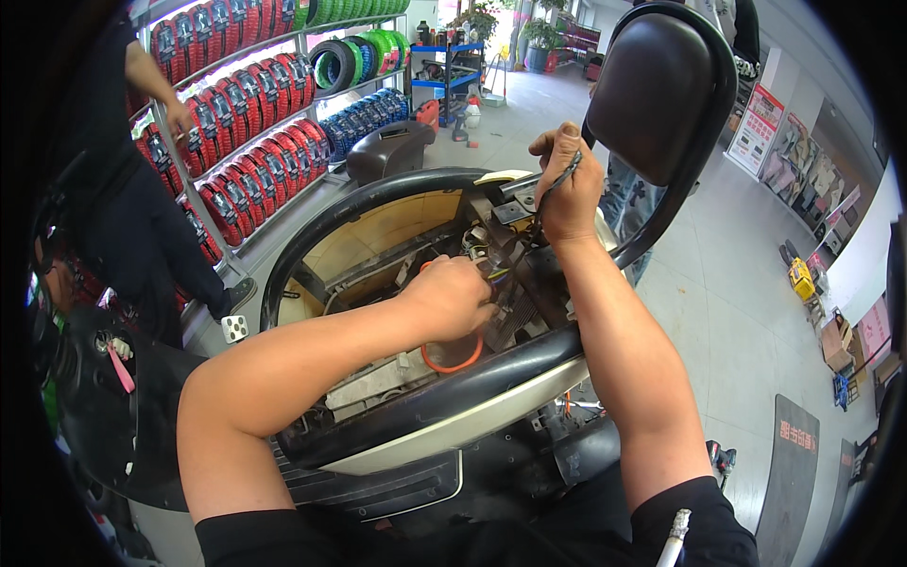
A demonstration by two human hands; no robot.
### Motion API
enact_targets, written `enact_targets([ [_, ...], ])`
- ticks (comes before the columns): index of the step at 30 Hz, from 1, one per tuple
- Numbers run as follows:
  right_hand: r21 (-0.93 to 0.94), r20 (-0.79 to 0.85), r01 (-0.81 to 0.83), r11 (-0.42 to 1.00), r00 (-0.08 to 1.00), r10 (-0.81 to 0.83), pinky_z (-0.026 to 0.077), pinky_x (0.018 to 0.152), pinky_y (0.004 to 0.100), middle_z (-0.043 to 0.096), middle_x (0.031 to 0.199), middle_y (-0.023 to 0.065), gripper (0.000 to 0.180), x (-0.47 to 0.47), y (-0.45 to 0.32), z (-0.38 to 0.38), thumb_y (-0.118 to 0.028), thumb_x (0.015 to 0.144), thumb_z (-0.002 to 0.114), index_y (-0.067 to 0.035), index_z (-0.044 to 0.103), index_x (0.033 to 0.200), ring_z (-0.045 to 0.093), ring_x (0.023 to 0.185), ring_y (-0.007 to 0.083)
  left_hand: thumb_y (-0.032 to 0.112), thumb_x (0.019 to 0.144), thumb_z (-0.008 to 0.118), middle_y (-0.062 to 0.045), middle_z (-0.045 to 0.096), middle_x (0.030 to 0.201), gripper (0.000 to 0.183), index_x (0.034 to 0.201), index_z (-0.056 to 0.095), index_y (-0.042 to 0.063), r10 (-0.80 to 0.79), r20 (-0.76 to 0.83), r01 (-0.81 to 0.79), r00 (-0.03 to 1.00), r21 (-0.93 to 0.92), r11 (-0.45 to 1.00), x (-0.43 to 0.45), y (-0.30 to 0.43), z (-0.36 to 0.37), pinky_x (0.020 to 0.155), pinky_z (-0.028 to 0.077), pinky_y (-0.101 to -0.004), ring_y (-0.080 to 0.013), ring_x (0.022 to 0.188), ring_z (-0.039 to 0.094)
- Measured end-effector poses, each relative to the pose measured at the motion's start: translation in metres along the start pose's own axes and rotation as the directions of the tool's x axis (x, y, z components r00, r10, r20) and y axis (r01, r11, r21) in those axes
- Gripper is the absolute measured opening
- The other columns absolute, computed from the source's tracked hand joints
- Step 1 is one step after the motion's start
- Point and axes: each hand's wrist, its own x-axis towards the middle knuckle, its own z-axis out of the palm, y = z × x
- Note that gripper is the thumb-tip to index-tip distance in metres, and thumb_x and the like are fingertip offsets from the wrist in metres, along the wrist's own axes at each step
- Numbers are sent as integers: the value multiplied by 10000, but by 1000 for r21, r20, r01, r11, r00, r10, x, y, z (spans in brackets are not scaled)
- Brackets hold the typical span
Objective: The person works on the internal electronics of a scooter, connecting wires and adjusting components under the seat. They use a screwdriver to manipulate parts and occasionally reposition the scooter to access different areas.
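Before me lies the open body of a scooter, framed by a black padded tubular rail [301, 234]. My right hand [572, 184] is raised over its rear end, gripping a dark cable [553, 195] between thumb and fingers; the cable hangs into the frame. My left hand [450, 294] reaches down into the compartment, close to colored wires [502, 273]. Its fingertips are partly hidden, so whether it pinches a wire is unclear. An orange cable loop [453, 368] curves below that hand. Wire connectors [476, 241] sit beyond it.
A dark padded backrest [652, 99] rises beside my right hand. One person [152, 212] stands left, near racked tyres [248, 92]; another's patterned trousers [623, 195] show behind the scooter. A pink-tagged key [120, 368] hangs at the front. A lit cigarette [673, 539] projects into view below.
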Motion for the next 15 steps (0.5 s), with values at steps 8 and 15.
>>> enact_targets([
  [8,66,73,-115,991,991,110,373,611,269,545,738,-22,431,7,25,16,-326,1151,526,11,707,954,468,665,80,287,966,745,-137,735,1046,253,1015,723,40,-495,-354,607,793,529,593,-110,-58,-139,922,553,-423,-288,1042,712],
  [15,187,164,-136,973,981,105,293,558,230,457,701,-62,367,6,19,16,-347,1142,575,0,684,1099,396,633,21,192,835,763,-30,665,976,209,1025,715,121,271,-192,-94,943,630,771,-86,-16,-42,755,470,-371,-197,936,654],
])
